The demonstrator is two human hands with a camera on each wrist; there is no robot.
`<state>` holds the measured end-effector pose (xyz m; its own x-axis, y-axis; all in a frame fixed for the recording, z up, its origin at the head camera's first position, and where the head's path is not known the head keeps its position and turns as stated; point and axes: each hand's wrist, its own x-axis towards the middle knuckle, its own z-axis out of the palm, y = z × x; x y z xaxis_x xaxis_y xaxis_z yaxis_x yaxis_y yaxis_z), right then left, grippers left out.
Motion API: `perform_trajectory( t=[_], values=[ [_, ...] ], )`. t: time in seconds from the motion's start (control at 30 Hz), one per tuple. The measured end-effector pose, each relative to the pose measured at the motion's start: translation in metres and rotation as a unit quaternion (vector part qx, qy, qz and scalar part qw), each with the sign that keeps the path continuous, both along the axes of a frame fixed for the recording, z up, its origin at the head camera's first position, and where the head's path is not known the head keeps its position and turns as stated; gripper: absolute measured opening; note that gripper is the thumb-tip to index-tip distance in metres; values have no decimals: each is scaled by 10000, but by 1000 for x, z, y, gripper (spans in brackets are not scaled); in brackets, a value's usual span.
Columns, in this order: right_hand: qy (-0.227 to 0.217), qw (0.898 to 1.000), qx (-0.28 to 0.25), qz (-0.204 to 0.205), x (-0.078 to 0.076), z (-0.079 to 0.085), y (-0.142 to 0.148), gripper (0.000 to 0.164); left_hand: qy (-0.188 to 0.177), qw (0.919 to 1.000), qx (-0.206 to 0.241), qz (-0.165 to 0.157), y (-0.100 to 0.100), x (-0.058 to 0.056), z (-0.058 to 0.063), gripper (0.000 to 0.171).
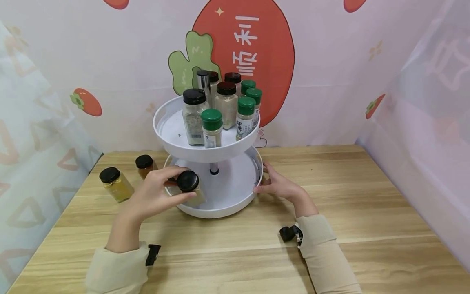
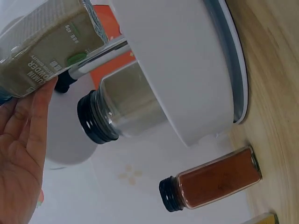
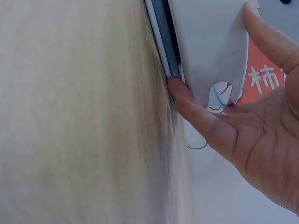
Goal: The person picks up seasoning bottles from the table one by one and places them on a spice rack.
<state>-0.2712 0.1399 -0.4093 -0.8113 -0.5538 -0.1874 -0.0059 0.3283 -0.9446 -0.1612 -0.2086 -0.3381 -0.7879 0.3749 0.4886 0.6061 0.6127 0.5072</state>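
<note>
My left hand (image 1: 148, 194) holds a black-lidded jar (image 1: 188, 181) between thumb and fingers, over the front left of a white turntable's lower tier (image 1: 227, 190). Its label reads cumin powder in the left wrist view, where the jar (image 2: 51, 51) tilts above the fingers. Beyond it, another black-lidded glass jar (image 2: 131, 100) stands in the lower tier, mostly hidden by my hand in the head view. At the right side, my right hand (image 1: 277, 185) grips the lower tier's wall (image 3: 210, 51), thumb at the rim and a fingertip (image 3: 180, 88) by the base.
Left of the turntable, a jar of yellow powder (image 1: 119, 188) and a jar of red-brown powder (image 1: 145, 165) stand on the wooden table (image 1: 227, 253). The upper tier (image 1: 205, 153) carries several black-lidded and green-capped jars (image 1: 245, 118), around a metal post (image 1: 203, 83).
</note>
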Motion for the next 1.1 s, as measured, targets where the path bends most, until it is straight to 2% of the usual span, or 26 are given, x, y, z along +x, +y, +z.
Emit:
perform_trajectory(
  t=[0.17, 0.4, 1.1],
  values=[
    [11, 10000, 28, 17, -1, 0, 1, 107, -127, 9998, -153, -15, 8, -4, -4, 42],
    [17, 10000, 65, -27, 0, 1, 0, 108, -662, 9976, -130, -138, 17, -9, -7, 41],
    [-20, 10000, 28, 25, -1, 0, 0, 110, -1489, 9880, -192, -358, 19, -16, -19, 40]
  ],
)
